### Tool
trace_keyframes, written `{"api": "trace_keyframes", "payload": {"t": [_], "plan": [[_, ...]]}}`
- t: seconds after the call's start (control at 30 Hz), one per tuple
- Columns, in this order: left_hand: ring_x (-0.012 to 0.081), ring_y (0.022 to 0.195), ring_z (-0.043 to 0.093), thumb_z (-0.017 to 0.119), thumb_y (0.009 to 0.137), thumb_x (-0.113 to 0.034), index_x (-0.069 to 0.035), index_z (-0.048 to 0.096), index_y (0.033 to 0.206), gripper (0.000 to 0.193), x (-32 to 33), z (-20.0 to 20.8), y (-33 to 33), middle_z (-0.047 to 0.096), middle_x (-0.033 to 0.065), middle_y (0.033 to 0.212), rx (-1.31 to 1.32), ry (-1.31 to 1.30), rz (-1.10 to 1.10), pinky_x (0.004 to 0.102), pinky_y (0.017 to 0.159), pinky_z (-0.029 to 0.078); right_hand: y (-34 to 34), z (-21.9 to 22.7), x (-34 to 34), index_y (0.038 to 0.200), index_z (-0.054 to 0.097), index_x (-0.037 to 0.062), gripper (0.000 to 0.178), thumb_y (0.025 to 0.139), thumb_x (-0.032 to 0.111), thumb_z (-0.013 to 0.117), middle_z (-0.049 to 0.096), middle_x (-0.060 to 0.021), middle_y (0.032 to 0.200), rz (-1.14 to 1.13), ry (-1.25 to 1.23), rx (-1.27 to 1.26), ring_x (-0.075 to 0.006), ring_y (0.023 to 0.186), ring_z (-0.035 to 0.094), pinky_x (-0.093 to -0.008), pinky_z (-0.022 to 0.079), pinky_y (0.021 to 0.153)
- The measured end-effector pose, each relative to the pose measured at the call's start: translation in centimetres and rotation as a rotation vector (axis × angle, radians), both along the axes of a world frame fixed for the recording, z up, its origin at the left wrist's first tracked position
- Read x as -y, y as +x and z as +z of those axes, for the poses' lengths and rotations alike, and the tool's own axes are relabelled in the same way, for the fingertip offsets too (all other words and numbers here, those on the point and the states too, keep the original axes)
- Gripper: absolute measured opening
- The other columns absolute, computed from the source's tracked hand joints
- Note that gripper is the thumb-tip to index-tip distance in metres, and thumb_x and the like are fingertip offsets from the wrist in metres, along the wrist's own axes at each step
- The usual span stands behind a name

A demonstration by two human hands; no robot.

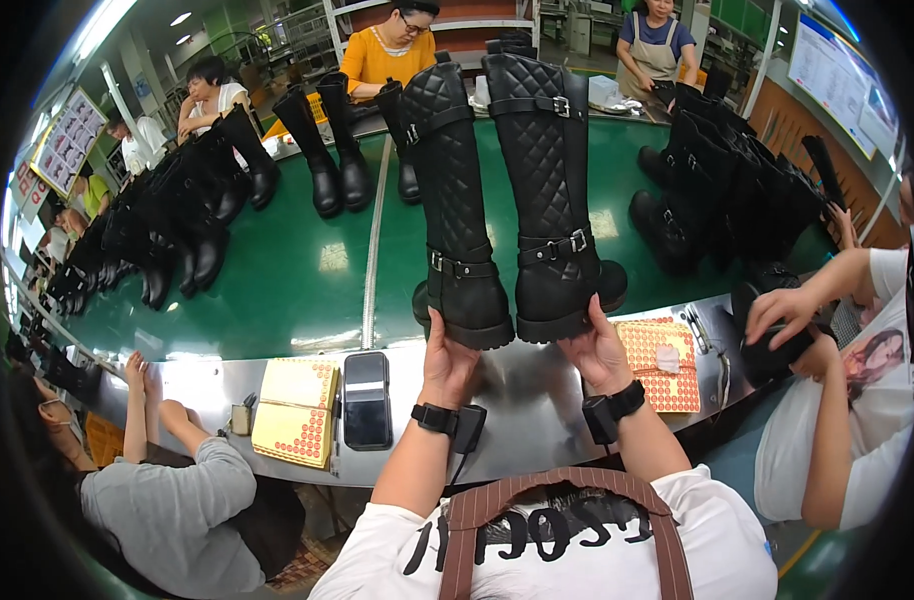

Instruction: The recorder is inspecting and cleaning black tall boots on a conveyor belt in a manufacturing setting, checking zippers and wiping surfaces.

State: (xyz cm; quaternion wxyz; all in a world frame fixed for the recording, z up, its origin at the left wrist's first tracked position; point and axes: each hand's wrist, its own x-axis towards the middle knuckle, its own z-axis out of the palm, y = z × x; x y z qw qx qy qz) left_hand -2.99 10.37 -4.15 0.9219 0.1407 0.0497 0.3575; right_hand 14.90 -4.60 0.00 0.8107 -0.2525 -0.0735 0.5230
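Note:
A pair of tall black quilted boots stands upright before me, heels toward me, with buckled straps at ankle and top. My left hand (451, 356) grips the left boot (451, 180) low at its heel and sole. The right boot (542, 180) is held the same way by my right hand (599, 354). The two boots are side by side with a narrow gap between the shafts. My fingers are partly hidden beneath the soles. Each wrist wears a black strap with a small box.
A green table (317, 290) with a metal front ledge (517, 420) carries rows of black boots (167, 220) at left and more boots (717, 180) at right. Yellow sticker sheets (295, 410) and a phone (367, 400) lie on the ledge. Co-workers sit and stand around.

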Motion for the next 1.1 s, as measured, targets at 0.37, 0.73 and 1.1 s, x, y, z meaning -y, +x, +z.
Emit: {"api": "trace_keyframes", "payload": {"t": [0.37,0.73,1.1], "plan": [[0.0247,0.133,0.044,0.055,0.093,-0.048,-0.011,0.038,0.143,0.064,0.2,0.5,-0.1,0.045,0.0067,0.145,-0.069,-0.024,0.046,0.0428,0.113,0.032,-0.1,1.1,0.0,0.133,0.047,0.0083,0.052,0.092,0.038,0.063,0.054,-0.0096,0.132,-0.015,-0.058,0.139,-0.0246,0.121,0.053,-0.0406,0.045,0.102],[0.0244,0.128,0.049,0.053,0.093,-0.054,-0.013,0.042,0.141,0.064,-0.1,0.5,-0.1,0.051,0.0062,0.140,-0.119,0.063,0.120,0.0420,0.106,0.040,-0.1,1.5,-0.5,0.132,0.048,0.0050,0.052,0.094,0.038,0.060,0.055,-0.0129,0.129,-0.089,-0.139,0.187,-0.0266,0.117,0.055,-0.0413,0.045,0.102],[0.0233,0.126,0.050,0.060,0.090,-0.048,-0.012,0.042,0.138,0.063,-0.3,0.7,-0.1,0.051,0.0057,0.138,-0.082,0.051,0.154,0.0420,0.106,0.041,-0.8,2.1,-0.3,0.122,0.054,0.0081,0.045,0.091,0.038,0.066,0.058,-0.0088,0.120,-0.143,-0.166,0.206,-0.0232,0.111,0.056,-0.0411,0.046,0.097]]}}
